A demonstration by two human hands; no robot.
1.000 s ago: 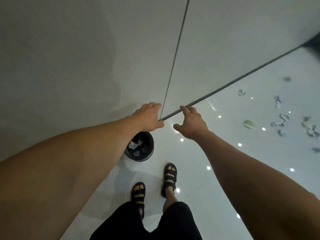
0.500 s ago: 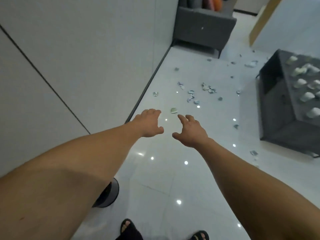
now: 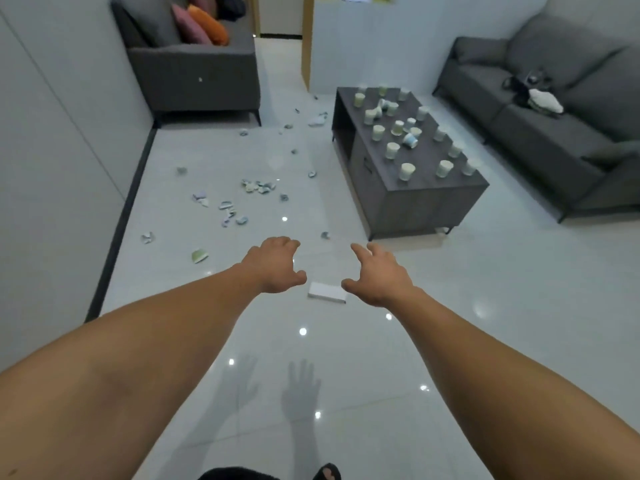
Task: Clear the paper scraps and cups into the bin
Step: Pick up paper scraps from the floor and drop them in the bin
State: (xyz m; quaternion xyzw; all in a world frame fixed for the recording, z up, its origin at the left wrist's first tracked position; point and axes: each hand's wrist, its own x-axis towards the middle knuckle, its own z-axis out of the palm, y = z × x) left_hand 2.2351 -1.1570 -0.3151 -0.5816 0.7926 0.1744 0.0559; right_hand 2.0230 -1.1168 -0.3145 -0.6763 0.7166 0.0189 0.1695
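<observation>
Along the left side of the frame, beside the grey wall, paper scraps lie scattered over the glossy white floor, from left of centre up towards the grey armchair at upper left, which holds pink and orange cushions. A flattened green-and-white cup piece lies on the floor left of centre, nearest the arms.

At the middle of the frame the left hand is stretched forward over the floor with loosely curled fingers, holding nothing. Just right of it, low on the floor between the two hands, lies a flat white piece. The right hand reaches out the same way, fingers spread and slightly bent, also holding nothing. The hands are apart and touch nothing.

Right of centre, higher up, stands a dark coffee table with many paper cups on its top, most upright and a few tipped over. At far right a grey sofa carries a dark item and a white bundle.
</observation>
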